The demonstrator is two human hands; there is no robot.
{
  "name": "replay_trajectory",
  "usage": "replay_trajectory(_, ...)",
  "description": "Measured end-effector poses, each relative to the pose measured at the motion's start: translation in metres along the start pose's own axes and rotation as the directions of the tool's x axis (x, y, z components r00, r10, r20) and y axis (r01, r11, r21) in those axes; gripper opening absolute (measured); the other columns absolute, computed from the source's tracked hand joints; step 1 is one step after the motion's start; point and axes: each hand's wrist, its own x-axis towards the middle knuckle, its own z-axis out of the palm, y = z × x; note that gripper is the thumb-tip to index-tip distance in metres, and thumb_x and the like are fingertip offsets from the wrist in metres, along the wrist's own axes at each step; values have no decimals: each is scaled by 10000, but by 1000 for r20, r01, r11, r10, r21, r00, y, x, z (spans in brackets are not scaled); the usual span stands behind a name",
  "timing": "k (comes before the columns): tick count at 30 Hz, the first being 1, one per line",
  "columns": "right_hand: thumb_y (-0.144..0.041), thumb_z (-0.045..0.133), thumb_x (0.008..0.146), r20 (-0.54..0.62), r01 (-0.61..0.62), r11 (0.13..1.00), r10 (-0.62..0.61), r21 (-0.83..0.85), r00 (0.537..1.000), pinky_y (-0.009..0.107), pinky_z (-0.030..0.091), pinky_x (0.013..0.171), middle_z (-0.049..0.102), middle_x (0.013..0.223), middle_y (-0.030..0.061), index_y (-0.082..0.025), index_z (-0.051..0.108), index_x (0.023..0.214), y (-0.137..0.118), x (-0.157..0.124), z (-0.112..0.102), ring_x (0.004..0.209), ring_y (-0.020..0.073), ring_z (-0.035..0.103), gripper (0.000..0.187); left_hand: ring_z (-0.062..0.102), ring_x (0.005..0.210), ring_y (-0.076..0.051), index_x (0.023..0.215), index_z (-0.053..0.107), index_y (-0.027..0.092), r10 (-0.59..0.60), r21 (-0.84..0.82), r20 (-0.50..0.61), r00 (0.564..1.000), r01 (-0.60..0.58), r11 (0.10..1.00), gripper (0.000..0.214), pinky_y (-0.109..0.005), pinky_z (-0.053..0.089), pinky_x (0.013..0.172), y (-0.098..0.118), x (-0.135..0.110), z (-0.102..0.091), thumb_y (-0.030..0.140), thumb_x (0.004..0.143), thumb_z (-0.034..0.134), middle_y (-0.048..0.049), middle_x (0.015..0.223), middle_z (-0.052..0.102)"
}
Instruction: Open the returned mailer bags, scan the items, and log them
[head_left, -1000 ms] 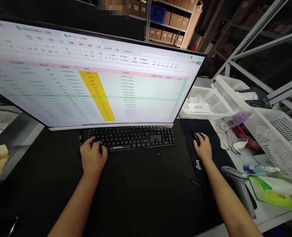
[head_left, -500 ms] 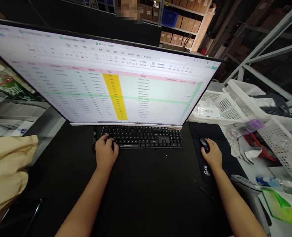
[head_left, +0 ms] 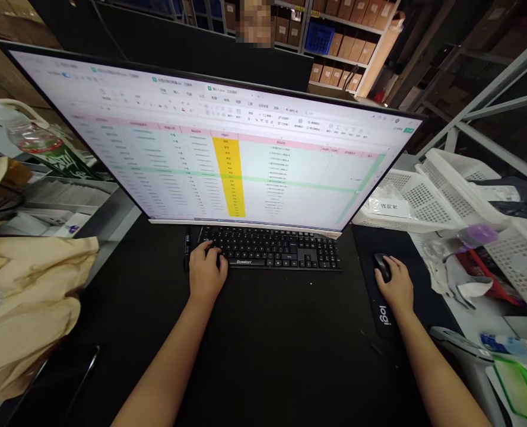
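My left hand (head_left: pixel 207 273) rests on the left end of a black keyboard (head_left: pixel 270 247), fingers spread over the keys and holding nothing. My right hand (head_left: pixel 397 286) lies curled over a black mouse (head_left: pixel 381 265) on a black mouse pad (head_left: pixel 381 305). Behind the keyboard a wide monitor (head_left: pixel 228 148) shows a spreadsheet with a yellow column. The desk (head_left: pixel 263 344) under both arms is black.
White perforated baskets (head_left: pixel 428 193) with bags stand at the right, with cloths and a handheld scanner (head_left: pixel 462 350) in front. A beige cloth bag (head_left: pixel 27 308) and a water bottle (head_left: pixel 27 137) lie at the left. Shelves of cardboard boxes and another person are behind the monitor.
The view has swung to the left, so the beige bag and bottle come into sight. Both hands stay on the keyboard and the mouse.
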Motion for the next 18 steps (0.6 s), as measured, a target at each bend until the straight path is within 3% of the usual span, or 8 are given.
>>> replay_trajectory(18, -392, 579, 851, 19, 19, 1000, -19, -2, 1000, 484, 525, 1022, 575, 1369, 141, -215, 592, 1317, -4, -1, -2, 1237, 317, 588, 499, 555, 1182, -341, 935, 664, 152, -5, -9, 14, 1000, 5, 1000, 136, -494, 464, 1018, -1, 1, 0, 198, 898, 542, -198, 1214, 593)
